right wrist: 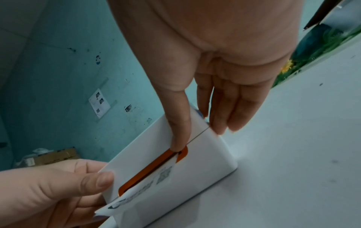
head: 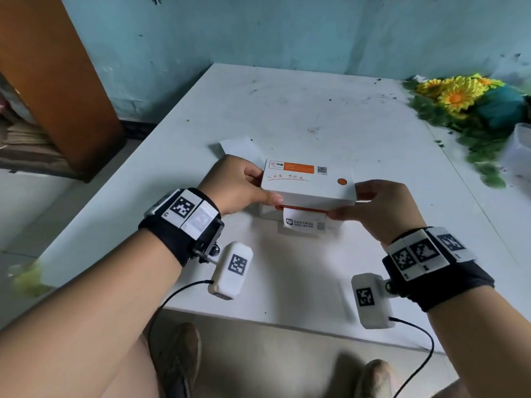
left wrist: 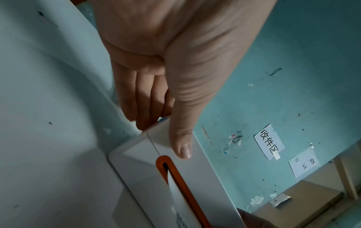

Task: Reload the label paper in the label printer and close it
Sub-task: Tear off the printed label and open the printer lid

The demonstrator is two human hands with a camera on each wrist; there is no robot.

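A white label printer (head: 307, 185) with an orange button and an orange paper slot stands on the white table (head: 287, 110). Its lid lies down on the base, with only a thin seam showing in both wrist views. A printed strip of label paper (head: 301, 224) hangs out of the front slot (left wrist: 175, 177). My left hand (head: 253, 188) grips the printer's left end, thumb on the front and fingers along the side (left wrist: 144, 111). My right hand (head: 356, 199) grips the right end, its thumb by the slot's corner (right wrist: 177, 138). The label paper (right wrist: 148, 185) curls toward my left thumb.
A loose white sheet (head: 238, 146) lies just behind the printer. Artificial sunflowers (head: 459, 93) and a clear plastic container (head: 520, 150) crowd the table's right edge. An orange-brown panel (head: 57, 81) stands at the left, off the table. A teal wall runs behind.
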